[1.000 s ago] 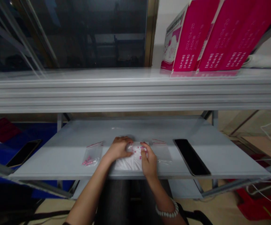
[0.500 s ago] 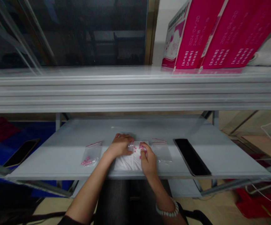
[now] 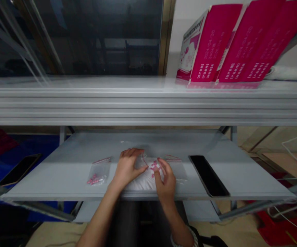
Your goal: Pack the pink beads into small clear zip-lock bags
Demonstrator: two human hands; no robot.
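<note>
My left hand (image 3: pixel 128 168) is closed on a small clear zip bag (image 3: pixel 142 160), its red-lined mouth spread apart and facing right. Under both hands lies a white sheet of cloth or paper (image 3: pixel 144 182), with several small pink beads (image 3: pixel 154 165) scattered on it. My right hand (image 3: pixel 167 180) is beside these beads, thumb and fingers apart; nothing shows held in it. On the left lies another zip bag (image 3: pixel 100 170) with several pink beads in its lower corner. A flat zip bag (image 3: pixel 179 170) with no beads visible lies right of my right hand.
A dark phone-like slab (image 3: pixel 209 175) lies at the right of the grey table (image 3: pixel 251 181); a similar one (image 3: pixel 20 169) is at the far left. A metal-edged shelf (image 3: pixel 148 106) crosses above the table's back, bearing tall pink boxes (image 3: pixel 215 44).
My right thumb and fingers have spread apart over the beads. My left hand has shifted slightly left, and its bag's mouth now stands wider. The camera view has tilted slightly.
</note>
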